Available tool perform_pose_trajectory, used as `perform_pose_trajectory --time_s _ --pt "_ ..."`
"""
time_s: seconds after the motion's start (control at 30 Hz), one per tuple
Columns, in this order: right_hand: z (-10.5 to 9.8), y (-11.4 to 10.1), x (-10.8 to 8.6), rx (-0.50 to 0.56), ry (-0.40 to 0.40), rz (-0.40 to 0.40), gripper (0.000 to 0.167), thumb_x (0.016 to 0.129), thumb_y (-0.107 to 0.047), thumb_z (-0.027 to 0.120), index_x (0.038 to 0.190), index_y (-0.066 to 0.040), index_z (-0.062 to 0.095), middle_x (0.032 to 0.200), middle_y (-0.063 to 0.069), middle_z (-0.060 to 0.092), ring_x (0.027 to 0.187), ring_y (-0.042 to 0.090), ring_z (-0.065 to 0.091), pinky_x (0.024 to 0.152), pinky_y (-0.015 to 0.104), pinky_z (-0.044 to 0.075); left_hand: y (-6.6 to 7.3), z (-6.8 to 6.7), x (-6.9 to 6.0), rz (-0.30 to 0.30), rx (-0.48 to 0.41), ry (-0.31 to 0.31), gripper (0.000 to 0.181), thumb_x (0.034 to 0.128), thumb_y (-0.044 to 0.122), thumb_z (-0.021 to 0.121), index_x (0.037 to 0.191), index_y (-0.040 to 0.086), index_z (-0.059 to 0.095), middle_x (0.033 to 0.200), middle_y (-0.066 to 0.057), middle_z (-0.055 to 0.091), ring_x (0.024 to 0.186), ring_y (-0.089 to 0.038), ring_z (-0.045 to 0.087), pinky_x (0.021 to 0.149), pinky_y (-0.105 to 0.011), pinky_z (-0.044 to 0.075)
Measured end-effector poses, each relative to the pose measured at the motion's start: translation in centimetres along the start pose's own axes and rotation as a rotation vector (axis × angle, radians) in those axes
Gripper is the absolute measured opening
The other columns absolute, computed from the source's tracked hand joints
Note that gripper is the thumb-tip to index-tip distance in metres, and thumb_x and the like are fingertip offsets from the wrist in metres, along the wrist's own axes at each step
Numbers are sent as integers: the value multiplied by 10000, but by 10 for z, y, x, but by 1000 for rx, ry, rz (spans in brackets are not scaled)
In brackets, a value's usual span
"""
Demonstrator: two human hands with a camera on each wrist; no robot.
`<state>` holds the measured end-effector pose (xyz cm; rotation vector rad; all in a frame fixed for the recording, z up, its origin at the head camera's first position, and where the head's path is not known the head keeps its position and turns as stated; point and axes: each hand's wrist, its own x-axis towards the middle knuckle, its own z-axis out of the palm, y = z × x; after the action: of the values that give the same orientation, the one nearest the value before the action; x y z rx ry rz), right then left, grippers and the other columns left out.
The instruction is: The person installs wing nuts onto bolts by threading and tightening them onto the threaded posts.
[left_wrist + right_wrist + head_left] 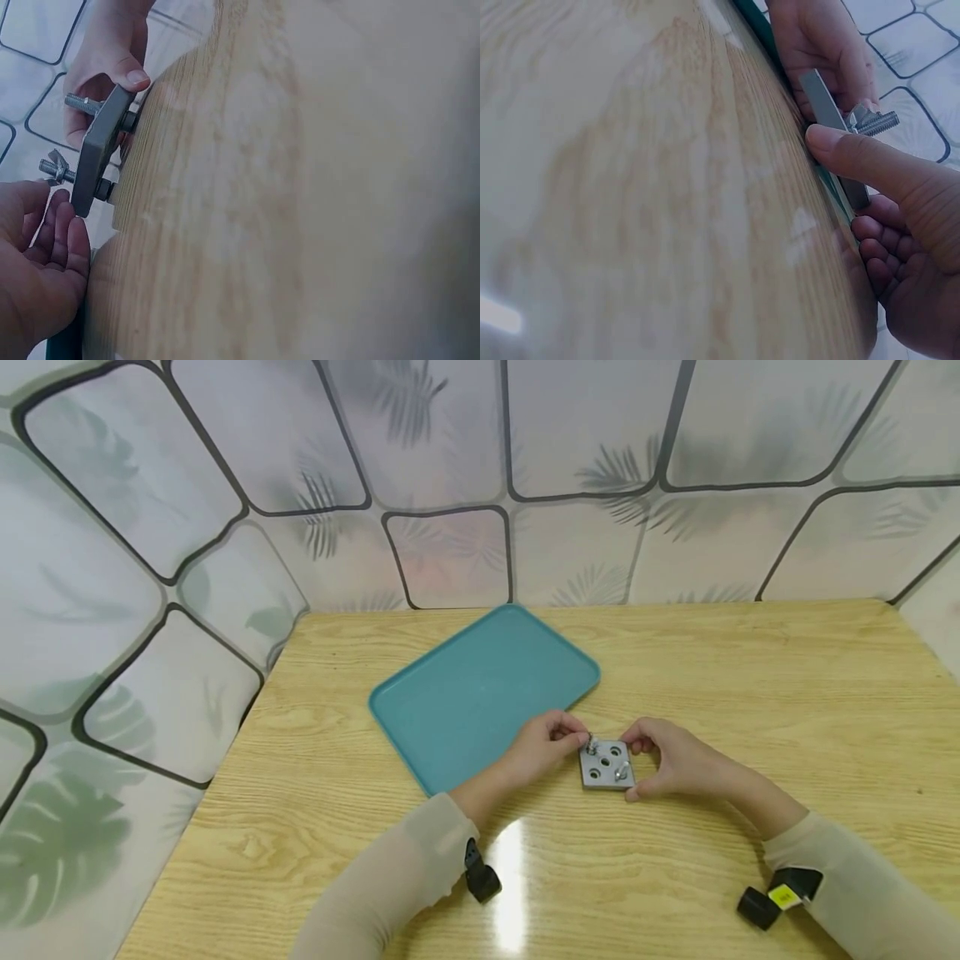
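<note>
A square grey metal plate [604, 766] with several holes stands on the table, raised on bolt heads [103, 189] seen beneath it. Two bolts rise through it at opposite corners. The near-right bolt [622, 770] shows bare thread in the left wrist view. On the far-left bolt sits a wing nut [57, 166]. My left hand [545, 743] has its thumb and forefinger tips at this wing nut, pinching it, the exact contact partly hidden. Gripping the plate's right side by its edges is my right hand [678, 762], thumb at the near edge, fingers at the far one.
Behind and left of the plate lies a teal tray [480, 689], turned at an angle, its near part behind the left forearm. The wood-grain table [787, 693] meets a patterned wall covering [450, 560] at its back edge. Each sleeve carries a black wrist device.
</note>
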<state>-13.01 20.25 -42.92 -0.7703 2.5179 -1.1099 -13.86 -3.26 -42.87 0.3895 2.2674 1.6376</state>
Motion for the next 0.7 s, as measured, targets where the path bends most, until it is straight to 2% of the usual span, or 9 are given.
perform_pose_trajectory --time_s 0.13,0.3,0.47,0.6,0.7 --pt "0 0 0 5 -2 4 623 633 -304 882 1079 -13 560 984 44 549 859 136 472 742 238 430 1 0 -1 8 3 -47 196 934 212 610 1021 51 683 933 -38 663 780 -34 536 700 -172 435" --pt "0 0 0 18 -4 -1 617 636 -299 882 1080 -14 561 990 44 553 861 135 475 741 237 433 2 0 -2 14 -7 -87 194 880 164 678 1039 54 688 919 -41 645 768 -57 533 685 -174 432" --pt "0 2 0 11 2 -4 613 635 -297 882 1077 -18 563 981 40 551 857 126 474 738 234 429 0 0 -1 24 4 -60 199 896 110 642 1077 29 658 950 -72 648 790 -46 535 713 -170 441" --pt "0 2 0 6 1 -2 621 636 -302 881 1084 -13 560 986 43 549 859 128 471 737 235 428 -2 0 0 7 6 -12 149 905 121 639 1022 30 632 928 -66 648 763 -38 527 688 -157 437" --pt "0 2 0 -1 2 1 625 634 -306 881 1084 -12 561 985 42 549 858 128 471 738 236 428 -2 0 0 -4 21 1 118 909 149 640 973 49 637 907 -36 647 748 -37 528 674 -163 435"
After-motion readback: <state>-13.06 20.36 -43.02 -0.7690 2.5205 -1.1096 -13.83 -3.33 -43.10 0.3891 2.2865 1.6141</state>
